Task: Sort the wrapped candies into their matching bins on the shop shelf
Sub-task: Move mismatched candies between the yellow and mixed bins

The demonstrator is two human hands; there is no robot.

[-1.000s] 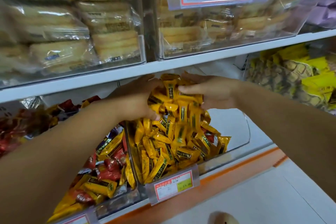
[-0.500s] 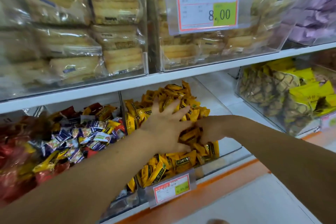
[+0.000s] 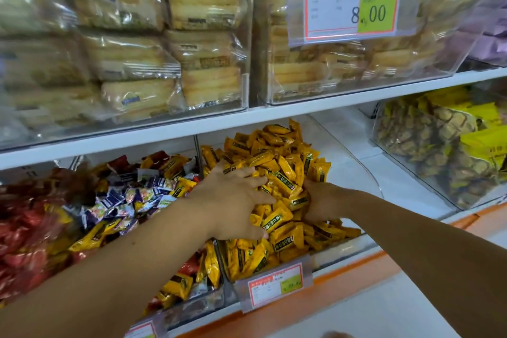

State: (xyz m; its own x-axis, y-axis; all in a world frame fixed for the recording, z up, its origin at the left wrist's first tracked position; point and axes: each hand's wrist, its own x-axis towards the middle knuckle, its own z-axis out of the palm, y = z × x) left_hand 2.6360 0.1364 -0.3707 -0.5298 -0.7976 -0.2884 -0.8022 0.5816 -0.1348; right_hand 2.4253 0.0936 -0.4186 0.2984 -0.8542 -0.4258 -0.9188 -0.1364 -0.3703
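I see the left hand [image 3: 233,200] flat on the yellow candies [image 3: 277,170], grip wide, fingers splayed. Right hand [image 3: 322,204] is pressed into the pile's right side with its fingers buried under wrappers, so I can't tell its grip. Pile is heaped in the middle clear bin [image 3: 345,251] on the lower shelf, behind the small price tag [image 3: 275,287]. A few yellow ones lie among the mixed candies [image 3: 129,200] in the bin just left.
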